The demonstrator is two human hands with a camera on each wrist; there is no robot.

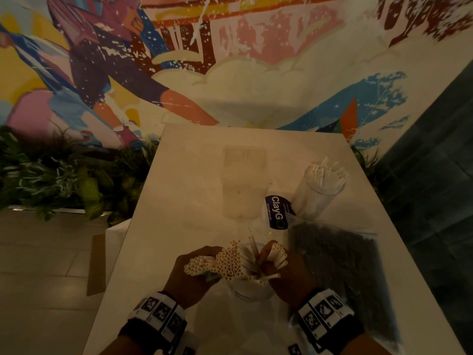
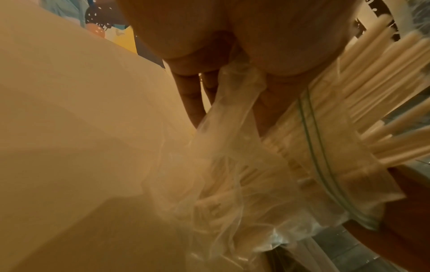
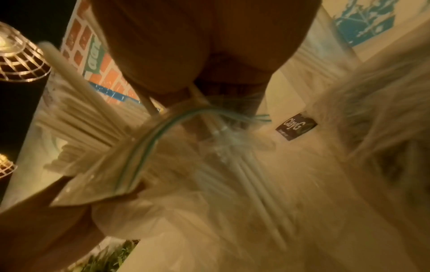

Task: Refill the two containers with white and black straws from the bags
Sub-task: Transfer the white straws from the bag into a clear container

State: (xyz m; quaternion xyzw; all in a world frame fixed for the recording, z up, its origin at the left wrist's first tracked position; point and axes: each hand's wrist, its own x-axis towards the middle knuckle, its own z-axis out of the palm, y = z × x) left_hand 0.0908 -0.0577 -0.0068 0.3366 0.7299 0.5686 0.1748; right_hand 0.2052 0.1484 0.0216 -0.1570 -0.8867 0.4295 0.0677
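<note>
Near the table's front edge, both hands meet over a clear container (image 1: 252, 292). My left hand (image 1: 195, 271) grips a clear zip bag (image 2: 232, 184) of white straws (image 1: 229, 262), whose open ends fan out past the bag's mouth. The left fingers (image 2: 190, 95) curl round the crumpled plastic. My right hand (image 1: 282, 275) holds a smaller bunch of white straws (image 1: 277, 254) drawn from that bag (image 3: 130, 165). A second clear container (image 1: 317, 194) with white straws stands at the back right. The bag of black straws (image 1: 337, 262) lies flat beside my right hand.
A dark "ClayG" label (image 1: 276, 212) sits on the white table (image 1: 179, 201) between the containers. A pale clear plastic pack (image 1: 243, 183) lies at the table's middle. Green plants (image 1: 64, 175) line the left side, below a painted wall.
</note>
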